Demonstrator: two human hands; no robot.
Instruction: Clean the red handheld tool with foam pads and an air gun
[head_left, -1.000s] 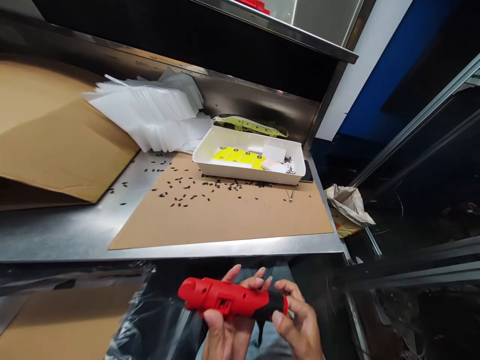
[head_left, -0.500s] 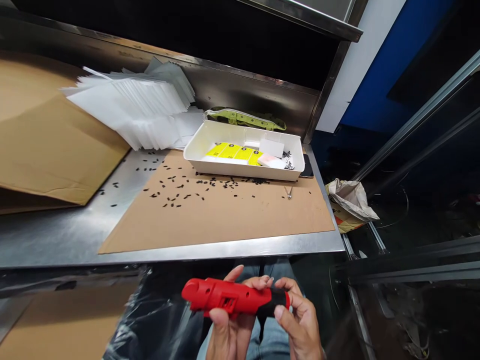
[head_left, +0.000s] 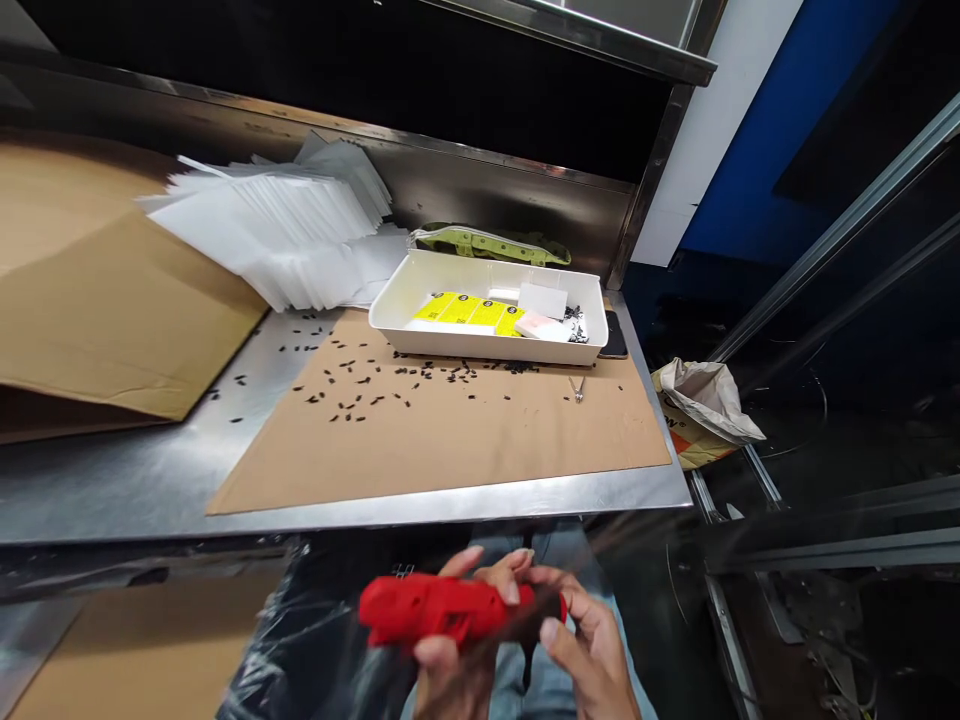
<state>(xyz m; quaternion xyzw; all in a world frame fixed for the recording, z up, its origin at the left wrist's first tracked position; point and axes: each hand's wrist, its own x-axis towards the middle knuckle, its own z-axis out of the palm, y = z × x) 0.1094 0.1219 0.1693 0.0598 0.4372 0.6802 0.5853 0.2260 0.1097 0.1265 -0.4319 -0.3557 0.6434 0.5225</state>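
Observation:
A red, elongated plastic tool body with a black collar (head_left: 435, 612) is held over my lap, below the table's front edge. My left hand (head_left: 457, 665) grips its middle from beneath, thumb on the near side and fingers on the far side. At the right end, my right hand (head_left: 592, 640) has thumb and fingers closed round the black collar and its red tip. The tool is slightly blurred, so its exact kind cannot be made out. Small black pieces (head_left: 427, 370) lie scattered on the cardboard sheet (head_left: 450, 450), beside a small metal pair of nippers (head_left: 577, 390).
A white bin (head_left: 487, 345) holds yellow labels (head_left: 469, 310), white blocks and small dark parts. Behind it lies a green strap (head_left: 491, 243); a phone (head_left: 615, 335) is at its right. White sheets (head_left: 277, 220) and a cardboard box (head_left: 112, 290) stand left. A paper bag (head_left: 705, 410) hangs right.
Both hands and the red tool have shifted slightly left and down in the view. The grip stays much the same, with the right hand still at the black collar.

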